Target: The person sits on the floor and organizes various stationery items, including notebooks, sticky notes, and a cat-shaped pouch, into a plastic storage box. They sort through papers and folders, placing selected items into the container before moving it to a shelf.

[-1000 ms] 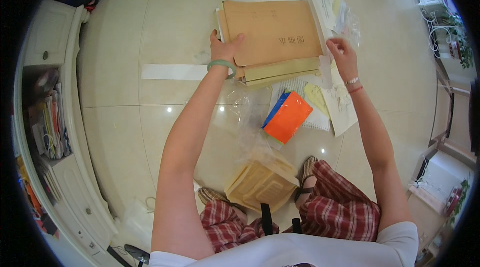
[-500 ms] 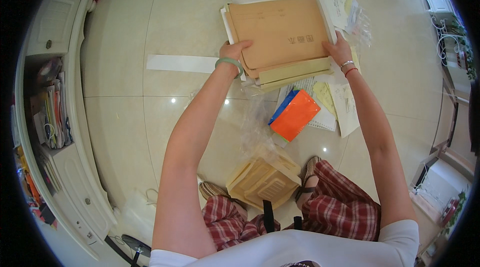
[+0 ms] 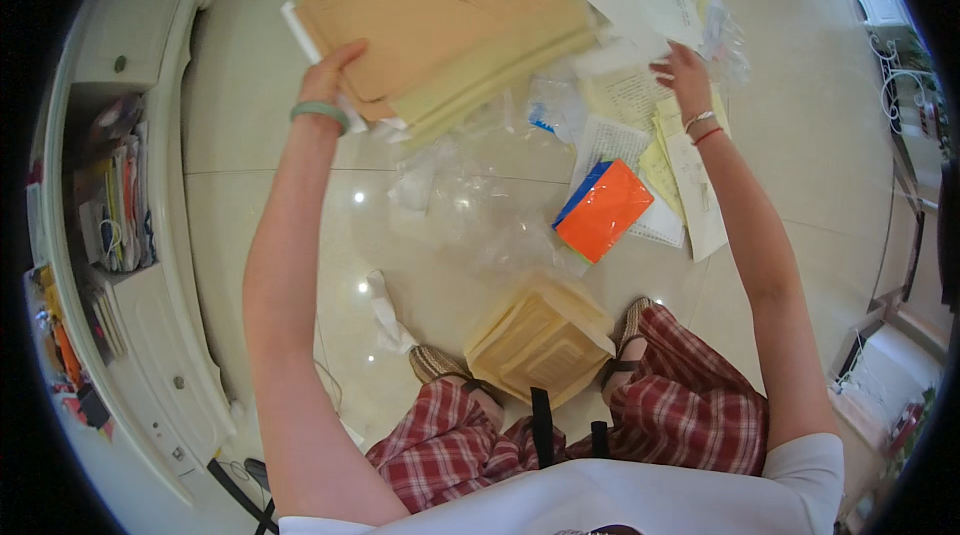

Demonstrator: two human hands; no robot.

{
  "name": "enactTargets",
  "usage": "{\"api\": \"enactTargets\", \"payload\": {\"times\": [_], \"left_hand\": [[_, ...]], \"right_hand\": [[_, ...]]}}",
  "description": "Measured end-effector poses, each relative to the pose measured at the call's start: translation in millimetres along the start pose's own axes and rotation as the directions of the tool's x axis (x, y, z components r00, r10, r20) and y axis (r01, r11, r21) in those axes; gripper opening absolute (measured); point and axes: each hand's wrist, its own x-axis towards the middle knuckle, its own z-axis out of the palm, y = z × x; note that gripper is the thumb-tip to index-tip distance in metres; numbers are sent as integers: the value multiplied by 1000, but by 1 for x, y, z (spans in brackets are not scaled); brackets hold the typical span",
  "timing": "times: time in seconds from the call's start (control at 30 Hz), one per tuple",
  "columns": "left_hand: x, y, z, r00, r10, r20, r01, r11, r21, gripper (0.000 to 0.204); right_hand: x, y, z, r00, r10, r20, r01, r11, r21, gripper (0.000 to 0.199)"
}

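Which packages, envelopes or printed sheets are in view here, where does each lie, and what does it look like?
Brown envelopes: flat stack, top centre, gripped by the left hand.
Orange packet: flat rectangle with a blue edge, on the floor at centre right.
Printed sheets: white and pale yellow, spread under the right hand.
Tan bundle: squarish paper stack, near the knees.
Clear plastic bags: crumpled, on the floor at centre.

One stack of large brown paper envelopes [image 3: 440, 15] is counted, and one orange flat packet with a blue edge [image 3: 603, 210]. One bundle of tan folded envelopes [image 3: 540, 340] is seen, and one crumpled clear plastic wrapper [image 3: 470, 205]. Several loose printed paper sheets [image 3: 690, 185] are seen; their number cannot be told.
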Motion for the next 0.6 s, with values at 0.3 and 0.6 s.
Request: {"api": "enactTargets", "payload": {"times": [0.3,0.6], "left_hand": [[-61,48,-116,976,91,-197,-130,973,-192,47],[-71,-10,-183,953,29,-301,-126,943,-308,46]], "right_hand": [[-63,-19,186,520,-364,773,836,403,-372,61],[-207,37,218,228,-79,970,972,-40,-232,68]]}}
